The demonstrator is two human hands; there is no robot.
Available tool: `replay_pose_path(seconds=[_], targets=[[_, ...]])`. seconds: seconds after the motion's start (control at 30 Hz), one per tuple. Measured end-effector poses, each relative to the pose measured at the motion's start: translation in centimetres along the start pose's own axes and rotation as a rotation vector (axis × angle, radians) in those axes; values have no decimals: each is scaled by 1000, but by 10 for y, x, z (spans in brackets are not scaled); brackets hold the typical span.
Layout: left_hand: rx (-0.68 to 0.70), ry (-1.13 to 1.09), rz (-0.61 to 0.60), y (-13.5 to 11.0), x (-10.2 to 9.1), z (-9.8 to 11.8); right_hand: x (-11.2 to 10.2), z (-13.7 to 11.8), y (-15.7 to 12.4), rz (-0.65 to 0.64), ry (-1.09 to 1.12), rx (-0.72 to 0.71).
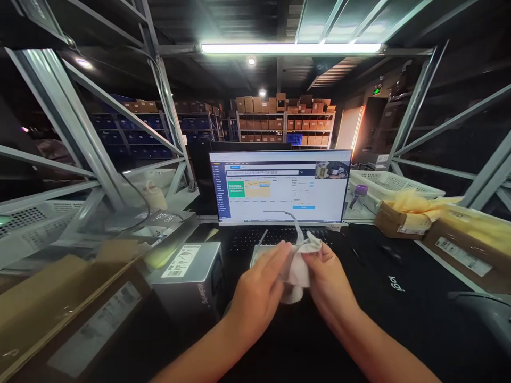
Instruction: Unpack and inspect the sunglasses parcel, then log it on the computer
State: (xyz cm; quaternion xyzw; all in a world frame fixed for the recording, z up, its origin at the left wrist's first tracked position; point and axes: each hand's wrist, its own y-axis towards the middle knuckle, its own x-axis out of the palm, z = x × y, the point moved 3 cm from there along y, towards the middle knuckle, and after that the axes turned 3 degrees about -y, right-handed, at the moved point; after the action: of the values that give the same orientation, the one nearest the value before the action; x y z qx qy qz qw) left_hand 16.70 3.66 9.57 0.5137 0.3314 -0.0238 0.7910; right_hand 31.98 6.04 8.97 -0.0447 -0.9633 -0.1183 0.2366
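Note:
Between my two hands, above the black desk mat, is a whitish wrapped item in thin, crumpled packaging; what it contains I cannot make out. A pale curved strip or cable sticks up from its top toward the screen. My left hand presses on its left side with the fingers together. On the right, my right hand pinches the upper edge of the wrapping between thumb and fingers. Just left of my left hand stands a grey box with a white label on top. A keyboard lies partly hidden behind my hands.
A monitor stands at the back of the desk. Open cardboard boxes are at the left; a carton with yellow packets sits right. A mouse, a purple-capped bottle and a white basket are also on the right.

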Motion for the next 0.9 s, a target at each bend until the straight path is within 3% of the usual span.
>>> replay_pose_path(seconds=[0.13,0.23,0.4,0.53,0.6,0.67,0.73,0.8,0.83,0.9], targets=[[-58,5,61,-4,-5,-7,11,17,-15,2,-161,-35],[-48,-18,48,-3,-6,-9,12,16,-15,-41,-203,-12],[28,-119,-108,6,-7,-7,-2,-7,2,-28,64,110],[10,-105,-183,10,-9,-8,-4,-8,6,-29,154,255],[-29,-80,-122,10,-11,-10,-2,-5,7,-29,149,232],[-67,-33,22,10,-15,-12,-2,-6,8,-58,94,179],[-82,32,159,10,-21,-14,-8,-13,12,-146,-40,144],[-79,84,220,11,-27,-15,-21,-29,15,-240,-238,94],[-76,98,227,12,-30,-16,-30,-40,16,-246,-343,41],[-58,104,218,14,-36,-17,-53,-66,16,-105,-527,-146]])
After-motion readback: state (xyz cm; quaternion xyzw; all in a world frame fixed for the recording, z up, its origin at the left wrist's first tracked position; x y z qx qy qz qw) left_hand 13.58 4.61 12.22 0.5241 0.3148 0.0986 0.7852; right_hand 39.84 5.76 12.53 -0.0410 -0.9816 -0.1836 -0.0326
